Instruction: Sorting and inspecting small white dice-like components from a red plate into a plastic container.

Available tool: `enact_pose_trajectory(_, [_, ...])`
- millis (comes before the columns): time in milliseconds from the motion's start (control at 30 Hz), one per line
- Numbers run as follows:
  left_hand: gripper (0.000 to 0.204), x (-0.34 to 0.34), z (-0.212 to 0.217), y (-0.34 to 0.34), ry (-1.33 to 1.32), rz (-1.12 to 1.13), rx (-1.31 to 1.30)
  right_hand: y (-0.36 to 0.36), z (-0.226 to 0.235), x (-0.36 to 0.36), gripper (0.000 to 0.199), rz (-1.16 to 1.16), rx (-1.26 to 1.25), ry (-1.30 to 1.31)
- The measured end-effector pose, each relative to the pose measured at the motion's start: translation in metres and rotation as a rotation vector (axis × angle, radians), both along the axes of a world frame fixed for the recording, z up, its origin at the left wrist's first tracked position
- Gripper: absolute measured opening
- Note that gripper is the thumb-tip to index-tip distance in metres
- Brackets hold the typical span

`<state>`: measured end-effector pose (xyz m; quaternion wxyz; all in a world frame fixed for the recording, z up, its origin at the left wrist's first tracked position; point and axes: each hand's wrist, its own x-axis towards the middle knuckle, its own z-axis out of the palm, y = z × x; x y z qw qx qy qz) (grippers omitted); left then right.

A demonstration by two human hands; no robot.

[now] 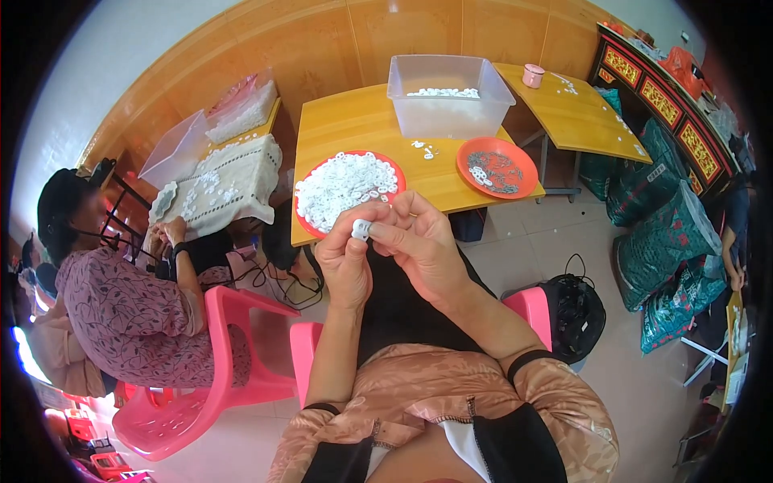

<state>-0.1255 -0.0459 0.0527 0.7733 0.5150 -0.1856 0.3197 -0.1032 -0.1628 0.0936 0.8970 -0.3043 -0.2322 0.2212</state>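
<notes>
My left hand (346, 253) pinches a small white plastic piece (361, 229) with a hole in it, between thumb and fingers. Close against it, my right hand (423, 249) has its thumb and forefinger pressed together at the piece; anything else in those fingers is too small to make out. Just beyond my hands, a red plate (402, 179) carries a heap of similar white pieces (346, 189). To the right on the same yellow table (338, 117) sits an orange-red plate (527, 171) with small grey metal parts and a few white pieces.
A clear plastic bin (447, 125) with white pieces stands at the table's back. Right of it is another yellow table (596, 133) with a pink cup (533, 76). Green sacks (656, 253) line the right. A seated person (137, 314) works at the left, beside a pink chair (217, 354).
</notes>
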Motion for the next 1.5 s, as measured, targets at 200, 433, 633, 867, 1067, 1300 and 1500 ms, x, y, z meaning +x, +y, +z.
enact_pose_trajectory(200, [0.039, -0.001, 0.005, -0.008, -0.024, 0.063, 0.009, 0.003, -0.004, 0.000, 0.022, -0.007, 0.042, 0.012])
enact_pose_trajectory(433, [0.044, 0.000, 0.002, -0.009, 0.041, -0.009, -0.119, 0.000, 0.003, 0.007, 0.008, 0.004, -0.091, -0.031])
enact_pose_trajectory(633, [0.047, 0.003, 0.003, -0.012, 0.112, -0.027, -0.202, -0.004, 0.002, 0.013, 0.018, 0.015, -0.237, -0.222])
enact_pose_trajectory(867, [0.044, 0.003, 0.010, -0.016, 0.104, -0.027, -0.125, -0.010, 0.002, 0.022, 0.020, 0.048, -0.271, -0.172])
enact_pose_trajectory(1067, [0.034, 0.004, 0.012, 0.001, 0.135, -0.013, 0.057, -0.016, 0.011, 0.021, 0.016, 0.084, -0.351, -0.145])
enact_pose_trajectory(1300, [0.040, 0.002, 0.014, -0.008, 0.180, -0.126, -0.191, -0.017, 0.010, 0.019, 0.017, -0.409, -0.648, -0.939])
enact_pose_trajectory(1500, [0.046, 0.005, 0.009, -0.011, 0.124, -0.053, -0.137, -0.006, -0.001, 0.025, 0.019, -0.791, -0.665, -1.265])
